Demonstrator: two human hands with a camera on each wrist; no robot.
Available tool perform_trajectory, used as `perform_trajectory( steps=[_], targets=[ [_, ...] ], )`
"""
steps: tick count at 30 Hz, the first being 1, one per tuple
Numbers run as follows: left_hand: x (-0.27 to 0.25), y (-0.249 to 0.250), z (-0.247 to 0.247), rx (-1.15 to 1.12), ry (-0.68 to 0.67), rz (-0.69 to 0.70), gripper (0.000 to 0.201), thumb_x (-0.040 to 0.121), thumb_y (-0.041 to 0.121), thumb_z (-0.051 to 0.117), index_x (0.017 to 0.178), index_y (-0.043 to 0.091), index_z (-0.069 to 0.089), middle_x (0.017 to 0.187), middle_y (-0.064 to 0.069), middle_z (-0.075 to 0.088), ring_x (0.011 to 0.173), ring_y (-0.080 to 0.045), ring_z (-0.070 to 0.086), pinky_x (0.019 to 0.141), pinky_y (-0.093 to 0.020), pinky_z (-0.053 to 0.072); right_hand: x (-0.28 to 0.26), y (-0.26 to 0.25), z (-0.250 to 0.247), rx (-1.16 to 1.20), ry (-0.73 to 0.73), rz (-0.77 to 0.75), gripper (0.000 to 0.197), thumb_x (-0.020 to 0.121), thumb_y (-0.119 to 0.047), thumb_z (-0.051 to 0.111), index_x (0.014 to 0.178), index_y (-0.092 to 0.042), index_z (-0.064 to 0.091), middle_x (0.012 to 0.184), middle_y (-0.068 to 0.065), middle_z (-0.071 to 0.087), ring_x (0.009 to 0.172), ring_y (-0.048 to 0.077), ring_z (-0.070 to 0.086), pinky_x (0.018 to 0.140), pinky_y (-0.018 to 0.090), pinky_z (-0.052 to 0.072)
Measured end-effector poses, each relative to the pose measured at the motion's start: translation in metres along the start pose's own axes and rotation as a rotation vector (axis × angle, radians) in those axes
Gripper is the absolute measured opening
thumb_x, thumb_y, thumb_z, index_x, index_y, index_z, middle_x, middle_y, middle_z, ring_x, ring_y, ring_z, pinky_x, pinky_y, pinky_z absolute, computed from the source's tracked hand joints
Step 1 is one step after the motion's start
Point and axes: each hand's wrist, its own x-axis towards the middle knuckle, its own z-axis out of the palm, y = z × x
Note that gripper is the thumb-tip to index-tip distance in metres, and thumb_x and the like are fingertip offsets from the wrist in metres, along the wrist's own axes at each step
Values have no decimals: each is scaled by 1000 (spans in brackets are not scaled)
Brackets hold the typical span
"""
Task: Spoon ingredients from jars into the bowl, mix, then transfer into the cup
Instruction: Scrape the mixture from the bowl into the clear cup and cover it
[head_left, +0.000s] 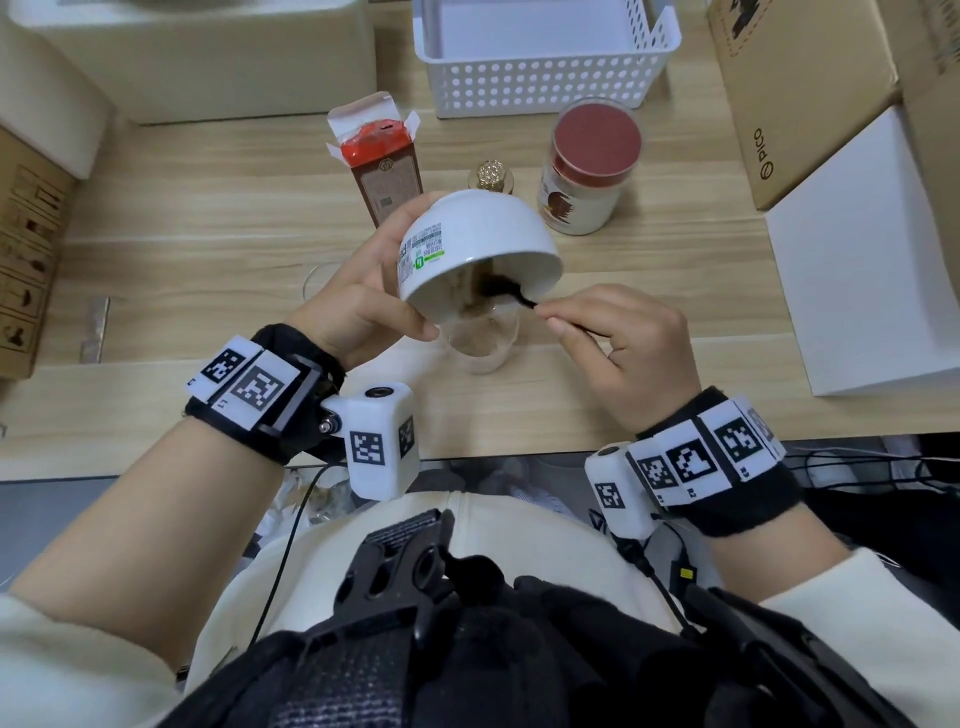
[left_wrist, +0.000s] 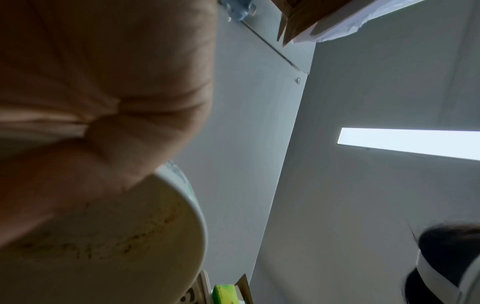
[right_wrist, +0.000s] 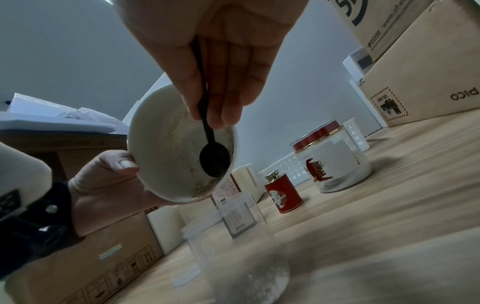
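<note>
Here the worktop (head_left: 597, 364) carries everything, and places below are given from the bowl (head_left: 483, 239). Beyond it, at the far edge, stands a white basket (head_left: 545, 78); cardboard boxes (head_left: 789, 98) lie far to its right, with a white box (head_left: 862, 270) nearer than they are. Just beyond and right of the bowl stands a clear jar (head_left: 587, 171) with a red lid, upright and capped. Just beyond and left stands an opened carton (head_left: 384, 161) with a red top showing. A small red tin (right_wrist: 283, 193) with a gold cap sits right behind the bowl, mostly hidden in the head view.

The bowl is white, lifted off the worktop and tipped steeply, its mouth facing down and toward the person, brown crumbs clinging to its inner wall. The left hand (head_left: 358, 306) grips it, thumb on the rim and fingers curled round the outside. Directly beneath its lower rim stands the cup (head_left: 483, 338), clear, upright, with pale powder inside. The right hand (head_left: 628, 348), just right of the bowl, pinches the handle of a black spoon (right_wrist: 213, 158) between thumb and fingertips; the spoon's head lies inside the bowl against its lower wall.
</note>
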Motion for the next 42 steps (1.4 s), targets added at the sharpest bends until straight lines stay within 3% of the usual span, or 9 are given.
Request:
perform_trajectory(
  steps=[6, 10, 15, 18, 22, 27, 31, 36, 42],
  targets=[
    [3, -1, -2, -54, 15, -3, 102, 43, -23, 50, 137, 11, 29, 117, -8, 53, 109, -23, 54, 86, -35, 49, 7, -2, -1, 34, 80, 77, 14, 85, -5, 62, 95, -5, 71, 87, 8, 72, 77, 19, 67, 68, 27, 52],
    [4, -1, -1, -98, 13, 2, 99, 42, -11, 58, 136, 10, 31, 113, -8, 57, 105, -22, 58, 84, -35, 52, 9, -4, 2, 91, 6, 86, 12, 83, -6, 63, 90, -6, 72, 83, 8, 73, 76, 17, 66, 69, 27, 52],
    [4, -1, -1, -78, 3, 11, 103, 41, -23, 50, 137, 9, 27, 116, -9, 53, 106, -22, 56, 85, -34, 51, 13, -2, 2, 84, 43, 76, 14, 84, -4, 62, 95, -5, 71, 84, 12, 72, 76, 21, 66, 67, 31, 52],
    [4, -1, -3, -76, -6, 18, 101, 44, -28, 41, 136, 10, 27, 120, -7, 50, 110, -21, 55, 85, -33, 50, 9, -1, 3, 109, -18, 87, 13, 83, -4, 62, 92, -6, 71, 84, 10, 73, 77, 18, 66, 68, 28, 52],
    [2, -5, -7, -71, -29, 9, 104, 39, -22, 55, 135, 11, 30, 118, -1, 56, 109, -19, 55, 79, -30, 51, -8, -5, 0, 141, -80, 65, 12, 83, -9, 62, 89, -7, 72, 81, 5, 73, 74, 10, 64, 68, 18, 49],
    [1, -8, -6, -64, -61, 8, 97, 41, -15, 61, 129, 16, 36, 113, 3, 60, 106, -15, 58, 78, -25, 53, -7, -3, -2, 117, -26, 37, 13, 83, -6, 62, 93, -4, 71, 89, 1, 69, 84, 9, 63, 76, 19, 51],
    [2, -7, -5, -32, -72, 8, 95, 41, -15, 61, 127, 18, 38, 112, 5, 59, 106, -14, 57, 77, -25, 53, -8, -2, -4, 112, -74, 30, 12, 84, -9, 61, 89, -6, 72, 85, 4, 72, 79, 10, 64, 72, 21, 51],
    [4, -5, -5, 21, -91, 24, 99, 38, -27, 54, 125, 19, 39, 108, 10, 62, 103, -10, 59, 76, -22, 53, -7, 0, -7, 80, -37, 35, 12, 83, -5, 62, 90, -5, 72, 86, 5, 72, 82, 9, 63, 75, 18, 50],
    [2, -2, -6, 23, -96, 30, 94, 40, -14, 62, 125, 19, 40, 112, 6, 59, 106, -12, 57, 77, -22, 52, -6, -2, -9, 77, -16, 26, 11, 84, -5, 62, 90, -5, 72, 85, 5, 72, 79, 11, 64, 71, 22, 52]
  ],
)
